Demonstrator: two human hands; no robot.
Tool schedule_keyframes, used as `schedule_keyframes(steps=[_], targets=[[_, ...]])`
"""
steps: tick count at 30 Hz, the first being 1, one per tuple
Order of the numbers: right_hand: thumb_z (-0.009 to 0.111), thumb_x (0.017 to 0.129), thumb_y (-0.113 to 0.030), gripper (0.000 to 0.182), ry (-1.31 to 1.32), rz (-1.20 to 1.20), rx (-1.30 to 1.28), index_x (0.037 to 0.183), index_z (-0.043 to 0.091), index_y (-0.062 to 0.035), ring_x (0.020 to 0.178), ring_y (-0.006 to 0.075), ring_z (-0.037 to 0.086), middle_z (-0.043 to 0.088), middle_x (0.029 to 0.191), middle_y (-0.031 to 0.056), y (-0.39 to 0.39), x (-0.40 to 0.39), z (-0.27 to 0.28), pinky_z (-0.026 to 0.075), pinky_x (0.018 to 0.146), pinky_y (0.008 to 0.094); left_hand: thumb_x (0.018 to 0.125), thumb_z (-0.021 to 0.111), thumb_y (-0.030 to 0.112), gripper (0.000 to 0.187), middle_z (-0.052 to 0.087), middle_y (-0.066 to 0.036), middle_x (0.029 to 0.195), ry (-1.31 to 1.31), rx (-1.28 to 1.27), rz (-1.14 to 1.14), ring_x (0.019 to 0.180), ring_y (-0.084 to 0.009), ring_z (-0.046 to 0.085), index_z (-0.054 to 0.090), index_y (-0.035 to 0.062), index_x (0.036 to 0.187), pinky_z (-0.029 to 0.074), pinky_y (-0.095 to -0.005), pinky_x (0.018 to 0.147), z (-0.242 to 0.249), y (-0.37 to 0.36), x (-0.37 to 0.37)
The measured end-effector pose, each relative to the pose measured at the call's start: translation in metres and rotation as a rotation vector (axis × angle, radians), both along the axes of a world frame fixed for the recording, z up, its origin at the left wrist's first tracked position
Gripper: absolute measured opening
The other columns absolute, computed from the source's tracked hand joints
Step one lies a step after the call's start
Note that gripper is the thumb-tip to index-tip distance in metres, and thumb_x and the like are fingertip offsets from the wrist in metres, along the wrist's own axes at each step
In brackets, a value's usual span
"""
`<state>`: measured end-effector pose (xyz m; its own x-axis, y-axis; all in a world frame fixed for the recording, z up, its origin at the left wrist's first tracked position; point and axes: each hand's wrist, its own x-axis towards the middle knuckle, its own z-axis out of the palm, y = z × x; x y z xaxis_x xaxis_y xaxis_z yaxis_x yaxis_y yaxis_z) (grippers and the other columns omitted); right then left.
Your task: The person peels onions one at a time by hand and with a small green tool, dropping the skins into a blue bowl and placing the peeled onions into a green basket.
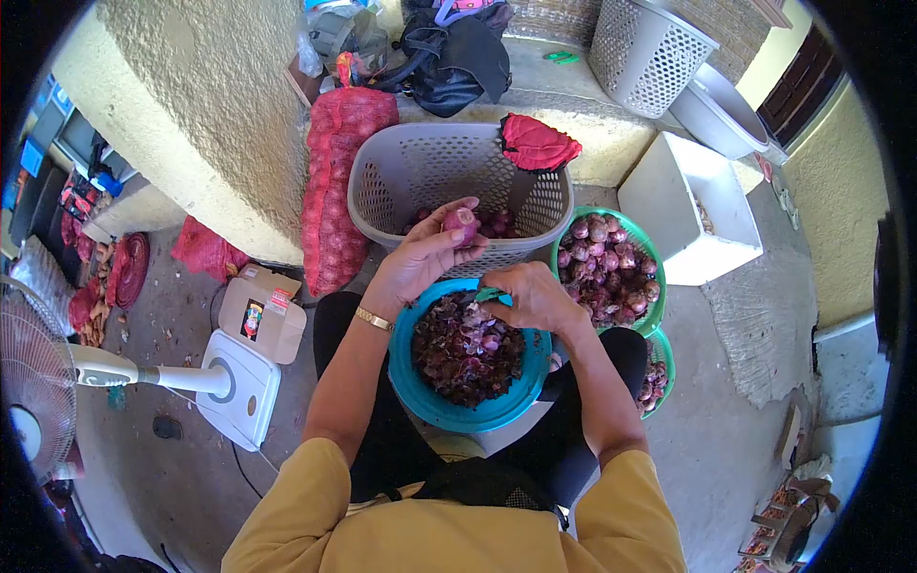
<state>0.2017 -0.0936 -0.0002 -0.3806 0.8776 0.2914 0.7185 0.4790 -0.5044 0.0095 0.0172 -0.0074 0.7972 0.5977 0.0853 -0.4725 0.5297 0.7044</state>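
My left hand [420,256] grips a red onion [462,225] over the front rim of the grey perforated basket [458,143]. The onion shows a pale cut end. Closer to me, my right hand [540,294] is closed on a small knife with a green handle [493,295]; its blade is hard to make out. Under the right hand, a blue basin [458,417] between my legs holds dark onion skins and pale trimmings [468,349]. Several red onions [497,224] lie at the bottom of the grey basket, partly hidden by my left hand.
Green baskets [659,310] of unpeeled onions stand at my right, beside a white foam box [693,210]. A red mesh sack [346,181] of onions leans left of the grey basket. A red cloth [538,143] hangs on its rim. Left are a fan [205,380] and a cardboard box [258,315].
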Motion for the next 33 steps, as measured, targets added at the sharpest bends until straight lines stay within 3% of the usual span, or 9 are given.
schedule_keyframes(steps=[13, 20, 22, 23, 24, 26, 28, 30, 33], targets=[[0.078, 0.071, -0.019, 0.026, -0.005, 0.057, -0.103, 0.091, 0.067, -0.0059, 0.073, 0.0364, 0.065, 0.067, 0.077, 0.0153, -0.003, -0.002, 0.004, 0.05, 0.064, 0.0441, 0.08, 0.069, -0.001, 0.061, 0.052, -0.016, 0.134, -0.005, 0.204, 0.091, 0.121, -0.0322, 0.056, 0.044, 0.0039, 0.135, 0.045, -0.0438, 0.105, 0.007, 0.0, -0.002], [0.066, 0.083, -0.019, 0.03, 0.06, -0.042, -0.174, 0.104, 0.059, 0.0016, 0.076, 0.041, 0.064, 0.063, 0.08, 0.0241, -0.008, 0.008, 0.002, 0.05, 0.068, 0.0451, 0.087, 0.065, 0.001, 0.051, 0.054, -0.015, 0.131, -0.059, 0.079, 0.054, 0.118, -0.0275, 0.058, 0.045, 0.0022, 0.134, 0.047, -0.0392, 0.103, 0.011, -0.001, -0.004], [0.063, 0.087, -0.02, 0.03, 0.117, -0.048, -0.15, 0.107, 0.057, 0.0022, 0.077, 0.0373, 0.064, 0.063, 0.082, 0.0222, -0.009, 0.015, -0.002, 0.05, 0.07, 0.0439, 0.093, 0.063, 0.017, 0.051, 0.054, -0.016, 0.132, -0.013, 0.194, 0.1, 0.119, -0.0257, 0.057, 0.043, 0.0028, 0.137, 0.046, -0.0404, 0.104, 0.001, 0.004, -0.005], [0.061, 0.09, -0.021, 0.031, 0.173, -0.054, -0.126, 0.109, 0.055, 0.0029, 0.078, 0.0336, 0.065, 0.064, 0.085, 0.0203, -0.01, 0.017, -0.003, 0.05, 0.071, 0.0428, 0.093, 0.063, 0.017, 0.051, 0.054, -0.016, 0.132, -0.013, 0.194, 0.1, 0.119, -0.0257, 0.057, 0.043, 0.0028, 0.137, 0.046, -0.0404, 0.104, 0.003, 0.002, -0.004], [0.061, 0.09, -0.021, 0.031, 0.173, -0.055, -0.127, 0.109, 0.055, 0.0029, 0.078, 0.0336, 0.065, 0.064, 0.085, 0.0203, -0.01, 0.018, -0.003, 0.05, 0.071, 0.0428, 0.096, 0.059, 0.022, 0.047, 0.057, -0.013, 0.126, -0.028, 0.167, 0.143, 0.11, -0.0217, 0.059, 0.044, 0.003, 0.136, 0.048, -0.0358, 0.096, 0.005, -0.001, -0.002], [0.055, 0.098, -0.022, 0.027, 0.318, -0.14, -0.225, 0.112, 0.054, 0.0016, 0.079, 0.0222, 0.061, 0.062, 0.087, 0.0135, -0.01, 0.018, 0.0, 0.05, 0.073, 0.0373, 0.099, 0.054, 0.028, 0.045, 0.059, -0.011, 0.12, -0.044, 0.14, 0.186, 0.102, -0.0177, 0.061, 0.044, 0.0032, 0.136, 0.051, -0.0312, 0.088, 0.004, -0.001, 0.0], [0.053, 0.1, -0.022, 0.025, 0.434, -0.172, -0.341, 0.112, 0.055, 0.0007, 0.079, 0.0182, 0.059, 0.061, 0.085, 0.0101, -0.01, 0.018, 0.012, 0.049, 0.073, 0.0347, 0.101, 0.04, 0.051, 0.057, 0.062, -0.007, 0.106, 0.041, 0.184, 0.143, 0.087, -0.013, 0.059, 0.049, 0.0039, 0.13, 0.047, -0.0258, 0.073, -0.003, 0.005, -0.002], [0.05, 0.102, -0.021, 0.024, 0.55, -0.205, -0.457, 0.112, 0.055, -0.0001, 0.079, 0.0142, 0.056, 0.059, 0.083, 0.0067, -0.009, 0.015, 0.017, 0.049, 0.073, 0.0321, 0.1, 0.034, 0.057, 0.06, 0.061, -0.005, 0.098, 0.061, 0.125, 0.133, 0.08, -0.0122, 0.056, 0.051, 0.005, 0.125, 0.045, -0.0253, 0.069, -0.001, 0.002, -0.002], [0.051, 0.102, -0.02, 0.021, 0.652, -0.19, -0.259, 0.108, 0.057, -0.0012, 0.077, 0.0115, 0.054, 0.058, 0.083, 0.0039, -0.005, 0.014, 0.01, 0.047, 0.071, 0.0287, 0.098, 0.029, 0.063, 0.063, 0.061, -0.003, 0.086, 0.11, 0.085, 0.105, 0.07, -0.0112, 0.054, 0.055, 0.0074, 0.114, 0.043, -0.0249, 0.062, -0.006, 0.005, 0.0]])
